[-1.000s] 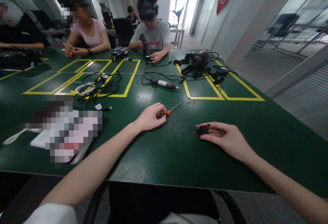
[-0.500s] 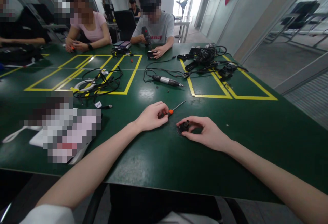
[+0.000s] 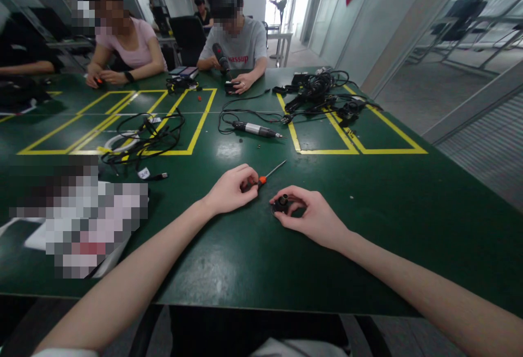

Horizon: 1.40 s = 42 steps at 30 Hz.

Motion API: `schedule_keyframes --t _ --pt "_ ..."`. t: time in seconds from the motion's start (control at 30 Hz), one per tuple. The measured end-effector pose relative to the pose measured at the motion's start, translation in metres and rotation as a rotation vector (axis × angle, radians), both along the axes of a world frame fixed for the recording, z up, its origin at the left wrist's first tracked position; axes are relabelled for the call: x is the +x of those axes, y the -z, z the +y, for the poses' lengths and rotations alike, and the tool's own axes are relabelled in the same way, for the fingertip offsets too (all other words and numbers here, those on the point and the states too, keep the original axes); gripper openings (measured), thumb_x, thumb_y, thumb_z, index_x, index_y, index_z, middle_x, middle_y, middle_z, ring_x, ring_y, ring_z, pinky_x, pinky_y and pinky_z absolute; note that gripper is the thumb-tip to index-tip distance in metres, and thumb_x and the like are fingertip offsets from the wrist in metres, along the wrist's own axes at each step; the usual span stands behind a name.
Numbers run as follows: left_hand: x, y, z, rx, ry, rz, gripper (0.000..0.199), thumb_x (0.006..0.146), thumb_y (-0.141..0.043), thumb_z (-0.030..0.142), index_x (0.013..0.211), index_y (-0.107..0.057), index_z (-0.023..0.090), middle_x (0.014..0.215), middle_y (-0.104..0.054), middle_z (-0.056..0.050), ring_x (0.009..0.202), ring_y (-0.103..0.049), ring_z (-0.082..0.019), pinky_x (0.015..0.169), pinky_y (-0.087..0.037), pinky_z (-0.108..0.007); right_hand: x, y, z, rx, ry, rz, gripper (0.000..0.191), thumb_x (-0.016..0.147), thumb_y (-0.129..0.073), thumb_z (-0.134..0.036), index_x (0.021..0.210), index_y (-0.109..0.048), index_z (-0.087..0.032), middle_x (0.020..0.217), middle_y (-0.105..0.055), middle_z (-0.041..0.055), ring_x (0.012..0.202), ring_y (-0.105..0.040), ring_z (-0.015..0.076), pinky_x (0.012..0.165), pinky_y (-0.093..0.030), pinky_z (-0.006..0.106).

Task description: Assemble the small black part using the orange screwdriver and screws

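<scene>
Closed around the handle of a screwdriver (image 3: pixel 273 170), my left hand (image 3: pixel 233 189) rests on the green table. The screwdriver has an orange collar, and its thin metal shaft points away to the right; most of the handle is hidden in my fingers. My right hand (image 3: pixel 308 212) grips a small round black part (image 3: pixel 281 203) between thumb and fingers. A short tube-like piece stands up from that part, and its base is on or just above the tabletop. The two hands are a short way apart.
Beyond my hands lies a corded pen-shaped electric screwdriver (image 3: pixel 256 129). Tangled black cables (image 3: pixel 316 95) sit back right, a cable coil (image 3: pixel 143 136) left. Pixelated packets (image 3: pixel 102 226) lie near my left forearm. Across the table (image 3: pixel 212 270), a person (image 3: pixel 235 46) holds a power drill (image 3: pixel 220 57).
The whole scene has shifted slightly left as the camera turned. My left hand still holds the screwdriver, and my right hand still holds the black part, now tilted a little differently.
</scene>
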State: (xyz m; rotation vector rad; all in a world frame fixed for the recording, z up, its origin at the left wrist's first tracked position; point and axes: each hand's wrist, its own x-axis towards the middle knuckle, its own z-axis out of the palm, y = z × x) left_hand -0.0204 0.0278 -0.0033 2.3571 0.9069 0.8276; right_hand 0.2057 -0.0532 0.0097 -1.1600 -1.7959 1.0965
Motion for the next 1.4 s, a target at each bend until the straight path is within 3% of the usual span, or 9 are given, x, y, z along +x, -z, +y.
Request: schedule_keyframes --t 0.17,0.37,0.47,0.57,0.7,0.8,1.13,1.3,1.4 --pt "-0.001 -0.002 -0.001 0.025 -0.025 -0.025 0.005 0.084 -0.062 0.019 0.085 -0.065 0.016 0.076 -0.056 0.002 0.064 -0.052 -0.01 0.06 -0.041 -0.022 -0.001 0.004 0.001 -0.007 -0.007 -0.002 0.022 0.08 -0.076 -0.028 0.098 -0.07 -0.019 0.096 -0.076 0.0048 0.07 -0.07 0.014 0.068 -0.064 0.027" --pt "0.004 -0.007 -0.003 -0.215 -0.171 -0.229 0.011 0.081 -0.069 0.027 0.081 -0.065 0.016 0.068 -0.063 0.001 0.061 -0.056 -0.011 0.058 -0.044 -0.022 0.016 0.004 0.007 0.043 -0.042 0.034 0.071 0.075 -0.084 -0.033 0.14 -0.057 -0.024 0.127 -0.072 0.0114 0.097 -0.075 0.0225 0.072 -0.067 0.033" --pt "0.009 -0.008 -0.002 -0.414 -0.238 -0.408 0.02 0.079 -0.073 0.034 0.08 -0.063 0.016 0.065 -0.064 0.001 0.057 -0.057 -0.01 0.055 -0.044 -0.021 0.028 -0.002 0.014 0.323 0.062 -0.024 0.048 0.089 -0.069 -0.032 0.135 -0.06 -0.024 0.129 -0.07 0.0127 0.104 -0.074 0.0255 0.074 -0.066 0.037" --pt "0.013 -0.014 -0.004 -0.446 -0.236 -0.529 0.026 0.077 -0.077 0.038 0.08 -0.062 0.016 0.07 -0.066 0.001 0.061 -0.058 -0.009 0.059 -0.048 -0.021 0.033 -0.012 0.023 0.718 0.146 -0.211 0.047 0.089 -0.07 -0.029 0.135 -0.062 -0.024 0.135 -0.067 0.0143 0.122 -0.067 0.0321 0.098 -0.06 0.051" --pt "0.012 -0.03 -0.014 -0.439 -0.138 -0.562 0.032 0.078 -0.08 0.043 0.083 -0.062 0.016 0.076 -0.066 0.002 0.065 -0.06 -0.009 0.064 -0.052 -0.022 0.022 -0.03 0.034 0.982 -0.002 -0.416 0.049 0.095 -0.063 -0.023 0.144 -0.058 -0.024 0.149 -0.06 0.014 0.14 -0.056 0.0336 0.117 -0.045 0.059" --pt "0.011 -0.042 -0.024 -0.401 -0.09 -0.569 0.037 0.08 -0.081 0.048 0.085 -0.062 0.017 0.081 -0.066 0.001 0.071 -0.062 -0.01 0.068 -0.054 -0.023 0.008 -0.041 0.041 1.047 -0.132 -0.484 0.037 0.102 -0.056 -0.023 0.139 -0.063 -0.024 0.135 -0.071 0.0098 0.131 -0.063 0.0286 0.121 -0.042 0.058" --pt "0.011 -0.029 -0.02 -0.424 0.021 -0.7 0.026 0.098 -0.06 0.042 0.107 -0.065 0.018 0.095 -0.07 -0.003 0.084 -0.067 -0.013 0.08 -0.055 -0.028 0.02 -0.057 0.059 0.991 -0.036 -0.335 0.016 0.101 -0.061 -0.025 0.109 -0.075 -0.025 0.111 -0.08 0.0057 0.104 -0.076 0.0241 0.105 -0.057 0.047" --pt "0.011 -0.021 -0.027 -0.397 0.161 -0.336 0.041 0.088 -0.073 0.025 0.128 -0.062 0.019 0.124 -0.073 -0.011 0.115 -0.068 -0.022 0.099 -0.052 -0.037 0.029 -0.092 0.045 0.841 0.276 -0.008 0.012 0.093 -0.075 -0.03 0.104 -0.073 -0.026 0.1 -0.078 0.0042 0.099 -0.075 0.0254 0.09 -0.06 0.041" --pt "0.014 -0.017 -0.03 -0.41 0.203 -0.183 0.043 0.089 -0.074 0.026 0.13 -0.064 0.018 0.128 -0.073 -0.012 0.115 -0.068 -0.022 0.102 -0.051 -0.039 0.025 -0.104 0.032 0.633 0.165 0.214 0.016 0.093 -0.077 -0.034 0.104 -0.069 -0.026 0.097 -0.078 0.002 0.095 -0.076 0.0225 0.082 -0.062 0.036"
